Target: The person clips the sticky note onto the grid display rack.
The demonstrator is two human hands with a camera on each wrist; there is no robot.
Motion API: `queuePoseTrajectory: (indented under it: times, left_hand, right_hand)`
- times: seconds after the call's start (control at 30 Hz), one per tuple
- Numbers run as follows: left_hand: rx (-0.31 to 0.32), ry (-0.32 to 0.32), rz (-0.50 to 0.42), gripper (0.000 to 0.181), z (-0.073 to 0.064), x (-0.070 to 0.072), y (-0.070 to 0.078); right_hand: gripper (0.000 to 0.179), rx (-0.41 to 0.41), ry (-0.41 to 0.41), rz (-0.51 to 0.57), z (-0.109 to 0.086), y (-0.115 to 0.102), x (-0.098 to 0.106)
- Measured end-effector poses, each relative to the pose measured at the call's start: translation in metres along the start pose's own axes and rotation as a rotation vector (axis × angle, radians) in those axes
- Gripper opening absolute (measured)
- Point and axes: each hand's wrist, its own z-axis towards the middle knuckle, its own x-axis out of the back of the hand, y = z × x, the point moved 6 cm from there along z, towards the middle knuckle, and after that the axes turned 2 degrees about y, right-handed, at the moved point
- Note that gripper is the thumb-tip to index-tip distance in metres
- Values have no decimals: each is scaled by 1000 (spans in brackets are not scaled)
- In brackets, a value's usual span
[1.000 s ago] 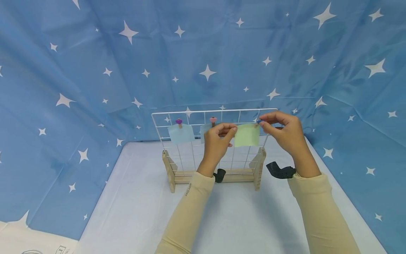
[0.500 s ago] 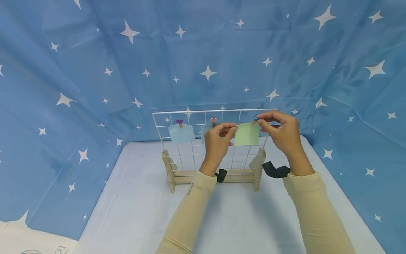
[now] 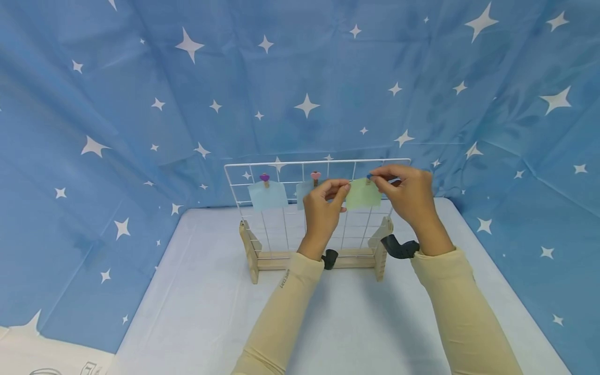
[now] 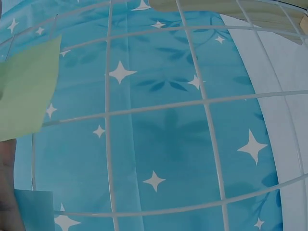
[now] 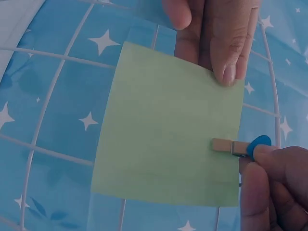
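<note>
A green paper note [image 5: 163, 125] lies against the white wire grid [image 3: 290, 164]. My left hand [image 3: 323, 213] pinches the note's upper left corner between thumb and fingers. With thumb and forefinger, my right hand [image 3: 407, 195] grips a small wooden clothespin [image 5: 224, 145] by its blue-topped end. In the right wrist view the clothespin's other end lies over the note's top edge. To the left, a blue note [image 3: 267, 197] hangs from a clothespin with a purple heart [image 3: 264, 177]. A second blue note [image 3: 302, 195], under a pink-heart clothespin [image 3: 315, 176], is partly hidden by my left hand.
The grid stands upright in a wooden base [image 3: 253, 255] on a white-covered table [image 3: 201, 312]. Behind and around hangs a blue cloth with white stars [image 3: 225, 67]. Black wrist pieces [image 3: 398, 247] stick out from both sleeves.
My right hand has moved left along the green note's top edge with the clothespin, from near its right corner to nearer the middle. My left hand has stayed at its corner.
</note>
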Motion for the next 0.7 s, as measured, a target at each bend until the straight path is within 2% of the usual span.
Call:
queuePoseTrajectory:
  times: [0.2,0.3,0.7]
  left_hand:
    - [-25,19,36,16,-2,-1,1]
    - [-30,17,41,17,-4,0,1]
    - [-83,30,128,16,-14,12,4]
  right_hand:
    - [13,6,-17,-59,0,-9,-3]
    - [15,-1,-4,-54,-1,-10,-4]
    - [12,44,166,-78,-7,-3,-3]
